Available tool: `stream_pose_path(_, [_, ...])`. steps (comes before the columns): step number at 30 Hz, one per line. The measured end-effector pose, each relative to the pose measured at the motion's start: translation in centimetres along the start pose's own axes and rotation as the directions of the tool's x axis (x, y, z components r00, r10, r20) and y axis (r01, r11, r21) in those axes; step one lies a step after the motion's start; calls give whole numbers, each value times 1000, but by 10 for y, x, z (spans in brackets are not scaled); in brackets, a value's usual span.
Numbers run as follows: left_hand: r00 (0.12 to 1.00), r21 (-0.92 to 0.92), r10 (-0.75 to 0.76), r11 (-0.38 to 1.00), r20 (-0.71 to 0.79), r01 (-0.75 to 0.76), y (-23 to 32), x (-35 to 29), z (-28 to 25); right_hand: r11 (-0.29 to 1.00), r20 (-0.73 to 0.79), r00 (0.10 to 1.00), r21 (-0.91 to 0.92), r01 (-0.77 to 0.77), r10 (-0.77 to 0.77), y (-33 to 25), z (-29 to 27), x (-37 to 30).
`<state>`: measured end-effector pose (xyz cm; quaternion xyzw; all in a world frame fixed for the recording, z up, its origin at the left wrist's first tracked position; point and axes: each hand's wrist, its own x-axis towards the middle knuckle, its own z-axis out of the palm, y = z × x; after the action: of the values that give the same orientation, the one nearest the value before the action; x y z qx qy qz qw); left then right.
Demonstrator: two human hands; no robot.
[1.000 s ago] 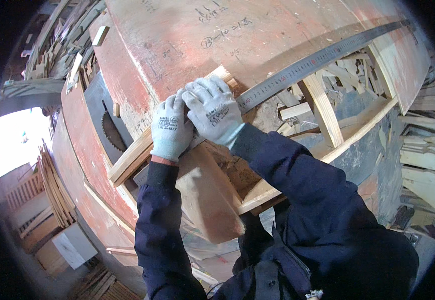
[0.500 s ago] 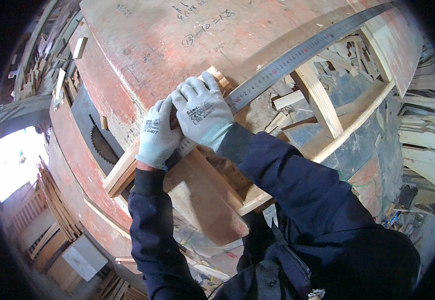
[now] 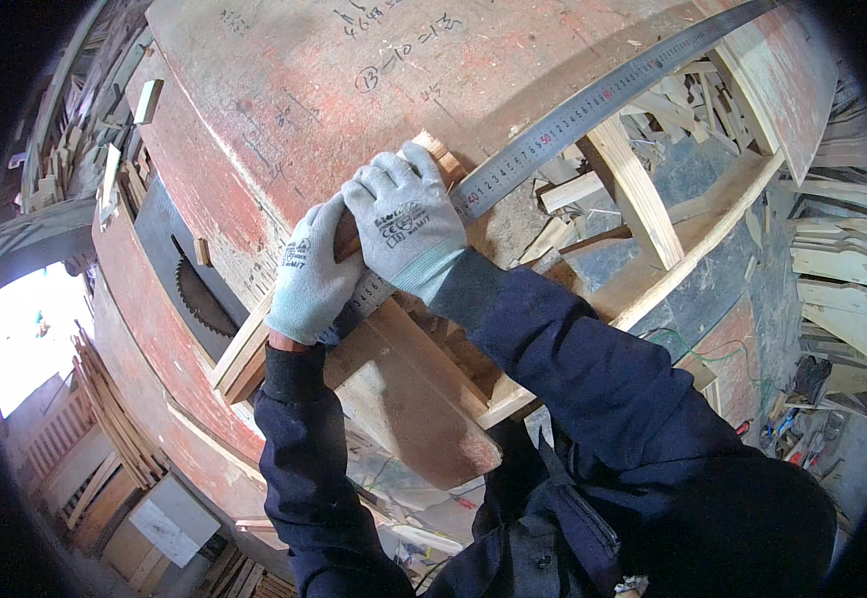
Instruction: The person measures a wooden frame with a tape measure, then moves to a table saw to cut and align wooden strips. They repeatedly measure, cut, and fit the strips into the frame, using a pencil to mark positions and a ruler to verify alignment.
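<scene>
A long steel ruler [image 3: 543,141] slants from under my hands toward the far right, lying across a pale wooden frame [image 3: 693,267]. Both hands wear light grey gloves with pale teal cuffs. My right hand [image 3: 403,214] is closed over the ruler, its fingers curled down beyond the far edge. Close against it, my left hand [image 3: 312,267] is closed around the ruler's near end and the frame's wood. Between the two hands a short stretch of ruler shows. A board end [image 3: 440,156] pokes out past my right fingers. The fingertips are hidden.
A toothed saw blade [image 3: 197,301] stands in a dark plate at the left. Worn red panels [image 3: 284,100] with pencilled marks form the bench. A slatted crosspiece [image 3: 639,197] spans the frame, with offcuts beyond it. Stacked boards [image 3: 845,269] line the far right.
The whole view has shifted slightly. My hands keep their hold and place on the ruler and frame, with the left fingers a little more spread from the right hand's.
</scene>
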<state>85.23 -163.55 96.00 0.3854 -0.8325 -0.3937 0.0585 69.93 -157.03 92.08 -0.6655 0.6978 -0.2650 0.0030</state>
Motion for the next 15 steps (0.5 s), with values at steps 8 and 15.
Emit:
stream_pose_path(8, [998,-4,60,998,-6,-60,3,-9,-5,998,-56,998,65,3,0,3,-2,-3])
stream_pose_path(15, [965,170,117,982,-235,-78,-1,-19,27,998,-48,999,60,3,0,3,-3,-2])
